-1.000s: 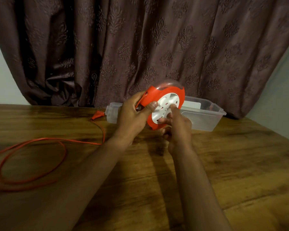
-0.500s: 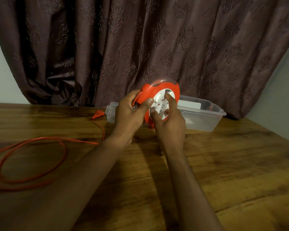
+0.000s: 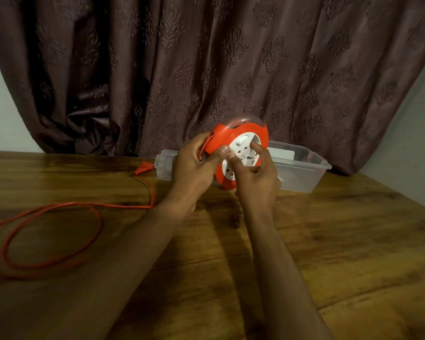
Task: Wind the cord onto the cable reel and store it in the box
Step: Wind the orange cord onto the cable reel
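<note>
I hold an orange cable reel with a white socket face upright above the wooden table, in front of the box. My left hand grips its left rim, thumb on the face. My right hand has its fingers on the white centre disc. The orange cord leaves the reel's left side, runs past my left hand and lies in loose loops on the table at the left. Its orange plug rests near the box's left end. The clear plastic box stands open behind the reel.
The wooden table spreads out under my arms. A dark patterned curtain hangs close behind the table's far edge. Pale wall shows at the far left and right. Something white lies inside the box.
My right hand's fingers have travelled round the white disc, from its lower part up to its right side. The reel has shifted a little. The cord loops look much the same.
</note>
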